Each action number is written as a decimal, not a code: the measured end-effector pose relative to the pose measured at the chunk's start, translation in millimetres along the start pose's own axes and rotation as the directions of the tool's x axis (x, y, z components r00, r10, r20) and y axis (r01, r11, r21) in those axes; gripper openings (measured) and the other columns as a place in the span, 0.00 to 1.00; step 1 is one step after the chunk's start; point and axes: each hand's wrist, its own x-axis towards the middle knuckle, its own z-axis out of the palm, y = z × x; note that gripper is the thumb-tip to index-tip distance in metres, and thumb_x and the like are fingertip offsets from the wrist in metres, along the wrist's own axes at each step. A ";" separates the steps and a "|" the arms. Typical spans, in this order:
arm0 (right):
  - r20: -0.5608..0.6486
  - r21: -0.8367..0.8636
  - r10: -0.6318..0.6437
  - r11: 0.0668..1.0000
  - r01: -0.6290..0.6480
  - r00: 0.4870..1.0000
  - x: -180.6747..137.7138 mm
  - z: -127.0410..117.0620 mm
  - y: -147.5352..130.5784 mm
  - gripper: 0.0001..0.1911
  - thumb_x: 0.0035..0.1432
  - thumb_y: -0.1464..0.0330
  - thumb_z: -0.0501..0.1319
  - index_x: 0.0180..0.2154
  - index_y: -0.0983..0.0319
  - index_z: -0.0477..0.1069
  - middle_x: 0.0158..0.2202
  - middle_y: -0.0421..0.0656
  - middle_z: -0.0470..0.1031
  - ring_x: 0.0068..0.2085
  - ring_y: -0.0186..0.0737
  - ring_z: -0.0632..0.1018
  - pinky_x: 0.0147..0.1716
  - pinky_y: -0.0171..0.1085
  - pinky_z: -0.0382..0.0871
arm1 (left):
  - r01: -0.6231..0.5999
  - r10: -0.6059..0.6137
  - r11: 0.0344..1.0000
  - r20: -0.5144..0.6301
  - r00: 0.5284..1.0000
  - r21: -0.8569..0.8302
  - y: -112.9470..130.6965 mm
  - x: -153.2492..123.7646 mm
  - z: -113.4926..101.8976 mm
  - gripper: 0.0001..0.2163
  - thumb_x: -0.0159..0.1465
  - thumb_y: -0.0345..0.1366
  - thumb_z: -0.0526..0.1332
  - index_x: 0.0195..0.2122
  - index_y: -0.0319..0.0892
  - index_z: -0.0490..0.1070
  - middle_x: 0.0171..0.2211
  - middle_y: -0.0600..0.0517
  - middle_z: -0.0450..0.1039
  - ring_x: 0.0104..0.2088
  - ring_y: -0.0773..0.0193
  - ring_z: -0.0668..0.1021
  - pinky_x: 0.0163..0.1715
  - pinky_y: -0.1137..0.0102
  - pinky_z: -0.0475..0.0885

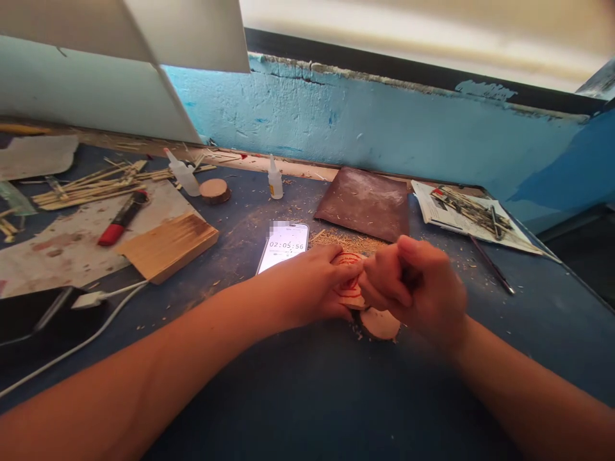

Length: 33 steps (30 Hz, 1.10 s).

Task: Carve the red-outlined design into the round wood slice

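Note:
Near the middle of the table, my left hand [319,282] grips a pale wood slice [352,293] with red curved lines drawn on its top. My right hand [413,282] is curled into a fist at the right side of that slice, slightly blurred. Whatever its fingers may hold is hidden behind them. Below the marked slice, a second round wood slice [380,323] with a plain face and dark bark edge lies on the table. Wood shavings [369,243] are heaped just beyond my hands.
A lit phone [283,246] lies left of the slice. Brown sandpaper [365,202], a small glue bottle [275,179] and another bottle [183,174] stand behind. Leftward are a wood block [170,246], a red-and-black marker [122,219] and sticks [91,186]; a pen [492,266] lies right.

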 end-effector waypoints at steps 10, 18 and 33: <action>0.086 -0.035 0.020 0.999 -0.017 0.996 -9.6 -11.5 -27.1 0.31 0.78 0.56 0.56 0.20 0.59 0.60 0.16 0.36 0.53 0.19 0.34 0.61 0.23 0.40 0.58 | 0.059 -0.068 0.994 0.092 0.993 0.092 9.5 -0.5 -4.3 0.31 0.73 0.50 0.75 0.72 0.44 0.73 0.65 0.35 0.72 0.64 0.37 0.78 0.66 0.44 0.77; 0.108 -0.033 0.034 0.999 -0.031 0.994 -14.5 -10.0 -25.3 0.31 0.78 0.56 0.55 0.20 0.58 0.59 0.16 0.36 0.54 0.20 0.34 0.60 0.23 0.40 0.57 | 0.018 -0.023 0.999 0.096 0.995 0.049 7.3 -1.0 0.3 0.31 0.75 0.53 0.72 0.73 0.45 0.72 0.66 0.33 0.70 0.65 0.37 0.78 0.68 0.43 0.75; 0.139 -0.085 -0.003 0.996 0.015 0.990 -16.8 -8.5 -20.4 0.31 0.78 0.58 0.53 0.20 0.58 0.59 0.16 0.37 0.56 0.20 0.34 0.59 0.23 0.40 0.56 | 0.029 -0.030 0.999 0.083 0.996 0.017 7.4 -1.2 0.9 0.28 0.73 0.51 0.74 0.70 0.49 0.77 0.66 0.36 0.71 0.64 0.37 0.79 0.67 0.43 0.77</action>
